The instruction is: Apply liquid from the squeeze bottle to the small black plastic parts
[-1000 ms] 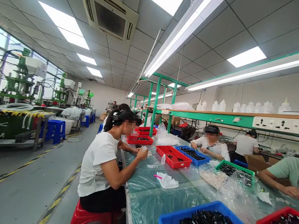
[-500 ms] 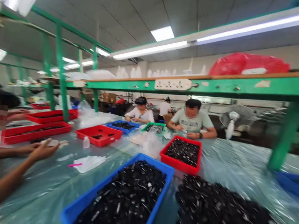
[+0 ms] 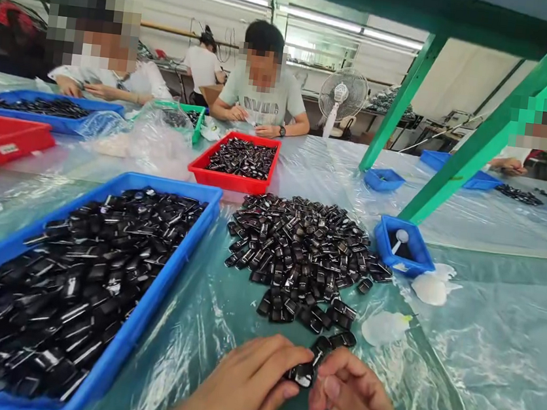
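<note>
My left hand (image 3: 244,379) and my right hand (image 3: 354,402) meet at the bottom centre of the view, fingers pinched together on one small glossy black plastic part (image 3: 302,373). Just beyond them a loose heap of the same black parts (image 3: 300,254) lies on the clear plastic sheet covering the table (image 3: 486,334). A large blue tray (image 3: 141,321) full of black parts sits to my left.
A red tray (image 3: 231,179) of parts stands behind the heap; a small blue bin (image 3: 404,246) and white wads lie to the right. A green post (image 3: 489,134) slants up at right. Other people sit across the table. A fan stands behind.
The view has swung from the room and ceiling down to the table. My hands, unseen before, now appear at the bottom holding a black part.
</note>
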Available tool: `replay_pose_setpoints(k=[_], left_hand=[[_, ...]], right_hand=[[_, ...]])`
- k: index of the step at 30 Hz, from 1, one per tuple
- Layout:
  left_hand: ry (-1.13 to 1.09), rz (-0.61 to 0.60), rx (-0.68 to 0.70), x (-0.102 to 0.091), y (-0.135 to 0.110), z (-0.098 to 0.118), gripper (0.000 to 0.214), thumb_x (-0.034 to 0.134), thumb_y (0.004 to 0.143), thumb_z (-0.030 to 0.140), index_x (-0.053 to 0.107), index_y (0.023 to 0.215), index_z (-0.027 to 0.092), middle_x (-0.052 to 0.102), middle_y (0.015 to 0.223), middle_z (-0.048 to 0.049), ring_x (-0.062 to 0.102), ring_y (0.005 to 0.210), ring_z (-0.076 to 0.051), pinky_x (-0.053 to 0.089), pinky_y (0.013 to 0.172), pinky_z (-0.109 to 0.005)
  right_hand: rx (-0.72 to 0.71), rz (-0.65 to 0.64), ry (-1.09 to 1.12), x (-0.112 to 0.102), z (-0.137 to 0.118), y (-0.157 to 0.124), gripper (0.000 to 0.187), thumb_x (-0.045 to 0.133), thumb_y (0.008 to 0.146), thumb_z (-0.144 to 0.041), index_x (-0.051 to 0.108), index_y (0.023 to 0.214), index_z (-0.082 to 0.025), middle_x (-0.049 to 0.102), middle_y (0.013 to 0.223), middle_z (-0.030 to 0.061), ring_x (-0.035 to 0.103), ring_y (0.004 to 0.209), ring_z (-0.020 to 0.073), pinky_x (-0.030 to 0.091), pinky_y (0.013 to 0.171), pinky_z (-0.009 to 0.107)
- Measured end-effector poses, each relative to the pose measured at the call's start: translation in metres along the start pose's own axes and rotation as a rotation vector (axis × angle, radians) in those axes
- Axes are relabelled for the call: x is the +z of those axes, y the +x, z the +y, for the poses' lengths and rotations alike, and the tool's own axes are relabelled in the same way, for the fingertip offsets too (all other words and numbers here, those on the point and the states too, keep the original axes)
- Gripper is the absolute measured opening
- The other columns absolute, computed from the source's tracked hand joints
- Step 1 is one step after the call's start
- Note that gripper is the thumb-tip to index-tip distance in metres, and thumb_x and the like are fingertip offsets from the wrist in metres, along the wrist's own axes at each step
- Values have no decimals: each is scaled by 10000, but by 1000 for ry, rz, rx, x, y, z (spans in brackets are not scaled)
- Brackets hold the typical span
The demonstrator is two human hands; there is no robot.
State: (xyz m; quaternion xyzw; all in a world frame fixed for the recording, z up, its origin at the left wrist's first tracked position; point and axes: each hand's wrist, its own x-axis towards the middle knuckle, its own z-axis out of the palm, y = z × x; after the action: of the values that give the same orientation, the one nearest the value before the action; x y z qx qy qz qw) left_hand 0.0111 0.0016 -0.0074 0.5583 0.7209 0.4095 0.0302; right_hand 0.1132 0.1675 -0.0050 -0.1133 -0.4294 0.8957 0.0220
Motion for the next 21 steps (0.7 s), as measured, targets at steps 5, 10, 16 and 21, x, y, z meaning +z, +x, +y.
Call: replay_pose_setpoints(k=[5, 10, 16, 21], left_hand=[[-12, -17, -4, 3, 2, 2, 310, 222, 1091, 344, 443, 1285, 244, 648, 1036, -39, 644, 908, -167, 542, 810, -280], [-24, 14, 19, 2, 6, 7, 316, 210, 1093, 346, 452, 1252, 221, 642, 947, -34, 636, 811, -158, 534, 732, -264], [22, 50, 87, 3, 12, 11, 314, 207, 1095, 328, 481, 1158, 187, 639, 811, -19, 605, 675, -143, 505, 618, -231], [124, 71, 158, 3, 10, 13, 343, 184, 1095, 287, 465, 1227, 142, 668, 820, -46, 610, 672, -149, 505, 617, -237]], right_hand=[[18, -58, 50, -5, 5, 0, 154, 792, 841, -348, 720, 840, -211, 672, 627, -9, 636, 590, 96, 488, 592, 191], [46, -75, 95, -7, 11, 0, 173, 777, 855, -337, 679, 830, -196, 616, 639, -21, 627, 612, 93, 485, 586, 186], [127, -114, 234, -3, 25, 2, 307, 783, 846, -386, 580, 1000, -216, 610, 621, -50, 642, 565, 103, 514, 571, 206], [180, -139, 259, -2, 31, -2, 378, 790, 812, -474, 577, 981, -211, 598, 618, -49, 670, 585, 134, 518, 561, 216]])
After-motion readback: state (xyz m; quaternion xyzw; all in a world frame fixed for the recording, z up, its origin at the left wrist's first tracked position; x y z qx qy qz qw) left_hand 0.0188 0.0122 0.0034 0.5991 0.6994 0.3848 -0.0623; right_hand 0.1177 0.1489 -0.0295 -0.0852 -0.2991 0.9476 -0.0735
